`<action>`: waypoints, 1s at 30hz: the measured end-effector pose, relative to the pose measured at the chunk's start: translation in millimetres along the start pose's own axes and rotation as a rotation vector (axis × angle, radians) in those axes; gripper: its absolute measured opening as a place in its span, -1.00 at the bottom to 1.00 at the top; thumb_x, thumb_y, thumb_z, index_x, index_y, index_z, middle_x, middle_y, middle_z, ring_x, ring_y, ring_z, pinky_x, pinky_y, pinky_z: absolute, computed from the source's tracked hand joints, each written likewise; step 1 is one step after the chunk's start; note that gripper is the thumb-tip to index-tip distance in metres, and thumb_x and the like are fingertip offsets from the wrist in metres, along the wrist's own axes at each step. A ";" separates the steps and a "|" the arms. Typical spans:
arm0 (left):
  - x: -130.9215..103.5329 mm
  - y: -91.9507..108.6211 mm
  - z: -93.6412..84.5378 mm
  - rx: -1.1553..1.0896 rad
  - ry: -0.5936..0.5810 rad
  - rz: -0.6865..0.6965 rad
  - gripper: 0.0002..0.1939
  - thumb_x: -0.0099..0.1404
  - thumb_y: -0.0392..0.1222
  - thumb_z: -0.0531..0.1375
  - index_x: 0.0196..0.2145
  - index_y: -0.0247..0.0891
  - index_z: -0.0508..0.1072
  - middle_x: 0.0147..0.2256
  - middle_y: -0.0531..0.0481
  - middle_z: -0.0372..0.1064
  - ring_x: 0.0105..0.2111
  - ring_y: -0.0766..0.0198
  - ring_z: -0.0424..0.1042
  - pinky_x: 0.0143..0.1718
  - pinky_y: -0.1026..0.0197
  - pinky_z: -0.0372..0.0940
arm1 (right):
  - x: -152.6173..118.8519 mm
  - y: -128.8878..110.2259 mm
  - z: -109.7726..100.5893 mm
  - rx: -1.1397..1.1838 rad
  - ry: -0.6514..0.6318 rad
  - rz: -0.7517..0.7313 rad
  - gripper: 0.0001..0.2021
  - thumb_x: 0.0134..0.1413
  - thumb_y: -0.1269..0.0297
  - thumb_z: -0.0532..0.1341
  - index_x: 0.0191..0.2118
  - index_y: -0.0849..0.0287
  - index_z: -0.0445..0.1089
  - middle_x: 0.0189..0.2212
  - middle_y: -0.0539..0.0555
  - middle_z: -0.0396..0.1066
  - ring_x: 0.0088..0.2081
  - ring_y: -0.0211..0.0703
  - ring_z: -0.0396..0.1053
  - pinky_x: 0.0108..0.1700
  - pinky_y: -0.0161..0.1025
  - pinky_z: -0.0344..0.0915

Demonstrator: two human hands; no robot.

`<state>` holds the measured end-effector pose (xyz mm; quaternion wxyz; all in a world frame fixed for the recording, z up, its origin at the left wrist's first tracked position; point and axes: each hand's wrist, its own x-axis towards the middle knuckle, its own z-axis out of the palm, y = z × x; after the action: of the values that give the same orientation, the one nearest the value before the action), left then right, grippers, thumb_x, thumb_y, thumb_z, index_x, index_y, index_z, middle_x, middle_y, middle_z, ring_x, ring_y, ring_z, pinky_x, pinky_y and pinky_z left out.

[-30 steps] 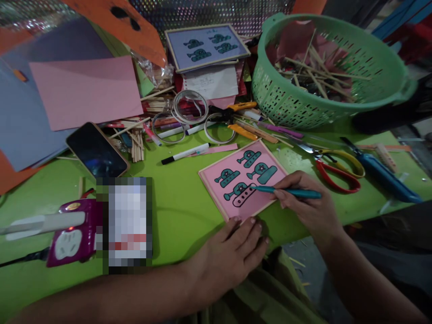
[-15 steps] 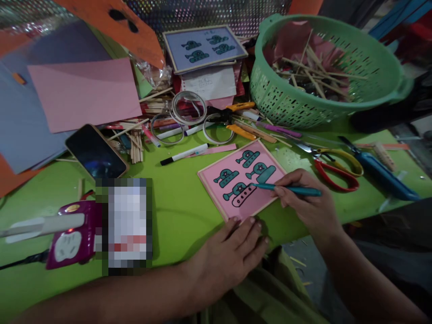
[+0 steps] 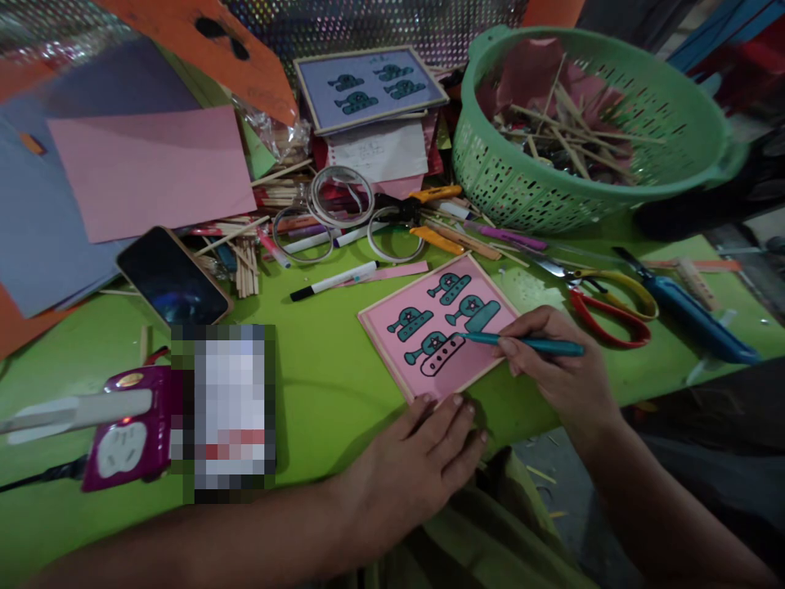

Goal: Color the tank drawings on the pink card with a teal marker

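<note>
- Pink card [image 3: 475, 358], one, edged with thin pale strips; lying flat and slantwise on the green table [image 3: 319, 352], before the person. Bears four teal, tank-like drawings with stars; the nearest has its lower part outlined in black, pink within.
- Teal pen [image 3: 545, 345], one; tip at the upper end of that outlined part.
- Right hand [image 3: 561, 372], fingers closed round the pen in a writing grip, at the card's right side.
- Left hand [image 3: 423, 462], palm down, open, fingers a little spread, grasping nothing; foremost fingertips at the card's near corner.
- White marker [image 3: 343, 278], black-capped, beyond the card to the left, beside a pink strip [image 3: 412, 269].
- Scissors [image 3: 613, 333], red and yellow handles, right of the card; a blue cutter [image 3: 705, 319] just beside.
- Tape rolls, three, amid pens and sticks, beyond the marker.
- Phone [image 3: 175, 278], dark-screened, well to the left; nearer, a magenta power strip [image 3: 159, 409].
- Framed blue card [image 3: 374, 86], four similar drawings, atop papers at the back.
- Green basket [image 3: 552, 209], perforated, holding loose sticks, back right.
</note>
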<state>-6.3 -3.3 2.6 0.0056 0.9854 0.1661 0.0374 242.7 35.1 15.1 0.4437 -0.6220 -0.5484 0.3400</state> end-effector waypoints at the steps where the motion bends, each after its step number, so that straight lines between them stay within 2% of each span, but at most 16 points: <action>1: -0.1 -0.1 0.2 0.000 0.004 0.001 -0.50 0.57 -0.15 0.05 0.40 -0.19 0.27 0.39 -0.11 0.26 0.37 0.08 0.25 0.29 -0.01 0.10 | -0.2 0.3 -0.3 -0.001 -0.002 0.007 -0.79 0.15 0.08 0.43 -0.35 0.05 0.47 -0.52 -0.03 0.49 -0.59 -0.25 0.34 -0.55 -0.26 0.25; 19: 0.1 -1.1 1.0 -0.001 0.036 0.002 -0.51 0.58 -0.20 0.02 0.40 -0.23 0.29 0.36 -0.13 0.30 0.35 0.05 0.26 0.30 -0.03 0.09 | -0.3 -0.3 -1.3 -0.016 0.012 0.023 -0.74 0.16 0.03 0.42 -0.39 0.05 0.43 -0.61 -0.06 0.40 -0.62 -0.23 0.27 -0.60 -0.24 0.17; 24: 0.3 -0.5 0.3 0.000 -0.028 0.027 -0.48 0.58 -0.20 0.01 0.43 -0.24 0.23 0.40 -0.17 0.23 0.36 0.04 0.24 0.29 -0.03 0.12 | 0.2 -0.3 -1.9 -0.041 0.017 -0.010 -0.75 0.17 0.07 0.41 -0.39 0.04 0.43 -0.58 -0.05 0.41 -0.60 -0.23 0.23 -0.58 -0.22 0.14; 30: 0.5 -1.3 -2.3 -0.012 -0.052 0.027 -0.45 0.57 -0.19 0.04 0.45 -0.25 0.19 0.41 -0.19 0.20 0.37 0.03 0.23 0.29 -0.03 0.13 | -1.0 3.0 -3.8 -0.045 0.009 -0.014 -0.77 0.19 0.07 0.40 -0.38 0.03 0.42 -0.57 -0.05 0.38 -0.59 -0.22 0.21 -0.56 -0.21 0.12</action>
<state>-6.4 -1.9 4.8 0.0153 0.9881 0.1523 0.0127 247.1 33.5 13.7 0.4344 -0.6293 -0.5583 0.3218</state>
